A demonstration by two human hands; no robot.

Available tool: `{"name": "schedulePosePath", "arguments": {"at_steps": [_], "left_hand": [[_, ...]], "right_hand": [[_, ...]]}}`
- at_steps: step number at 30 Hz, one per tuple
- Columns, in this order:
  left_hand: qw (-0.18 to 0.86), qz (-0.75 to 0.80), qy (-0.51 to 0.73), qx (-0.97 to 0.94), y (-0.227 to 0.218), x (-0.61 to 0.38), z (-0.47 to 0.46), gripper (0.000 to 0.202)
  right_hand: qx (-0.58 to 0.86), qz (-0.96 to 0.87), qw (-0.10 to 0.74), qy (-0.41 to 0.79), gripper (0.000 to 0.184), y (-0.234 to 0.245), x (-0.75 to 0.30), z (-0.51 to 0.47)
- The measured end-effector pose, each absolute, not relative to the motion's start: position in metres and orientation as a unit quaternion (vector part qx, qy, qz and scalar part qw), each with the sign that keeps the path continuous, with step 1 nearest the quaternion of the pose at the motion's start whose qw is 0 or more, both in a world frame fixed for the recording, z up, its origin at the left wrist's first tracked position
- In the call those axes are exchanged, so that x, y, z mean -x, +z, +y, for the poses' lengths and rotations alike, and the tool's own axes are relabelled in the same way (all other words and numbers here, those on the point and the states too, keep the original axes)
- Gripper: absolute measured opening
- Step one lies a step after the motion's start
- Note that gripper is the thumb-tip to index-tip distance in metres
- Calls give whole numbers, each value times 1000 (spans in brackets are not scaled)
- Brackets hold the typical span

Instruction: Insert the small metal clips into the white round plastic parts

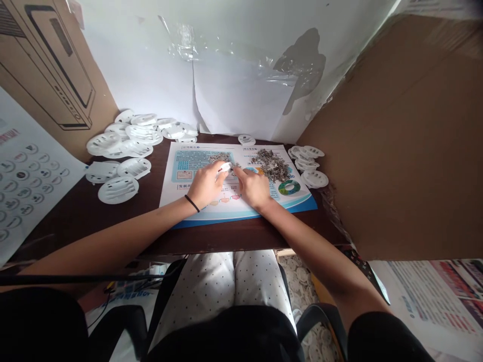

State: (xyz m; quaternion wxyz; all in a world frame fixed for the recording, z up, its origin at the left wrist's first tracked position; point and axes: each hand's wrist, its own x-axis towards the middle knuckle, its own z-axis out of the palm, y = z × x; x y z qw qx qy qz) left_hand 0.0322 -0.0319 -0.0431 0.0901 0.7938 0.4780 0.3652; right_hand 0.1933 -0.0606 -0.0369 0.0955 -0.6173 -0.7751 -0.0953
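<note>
My left hand point(207, 185), with a black band at the wrist, grips a white round plastic piece point(225, 167) above the printed sheet; the fingers cover much of it. Close against its right side is my right hand point(253, 188), fingers bent together at the tips. Whatever sits between those fingertips is too small to make out. Just right of that hand lies a heap of small metal parts point(272, 165) on the printed sheet point(181, 198). A thinner scatter of metal parts point(219, 157) shows behind my left hand.
Several white slotted discs point(118, 190) are piled on the dark table point(211, 244) at left. More white discs point(315, 179) lie at right, and one disc point(246, 140) at the back. Cardboard panels point(407, 151) flank the table. Below, a container holds many discs point(302, 281).
</note>
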Motion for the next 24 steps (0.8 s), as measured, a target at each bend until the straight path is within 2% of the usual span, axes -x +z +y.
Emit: {"name": "schedulePosePath", "arguments": {"at_steps": [7, 12, 24], "left_hand": [[44, 487, 317, -813, -45, -36, -31, 28], [-9, 474, 309, -825, -49, -40, -31, 27], [-55, 464, 302, -831, -49, -46, -32, 30]], "right_hand": [[633, -765, 71, -92, 38, -36, -191, -61], [636, -761, 99, -82, 37, -36, -192, -60], [638, -755, 147, -38, 36, -41, -197, -52]]}}
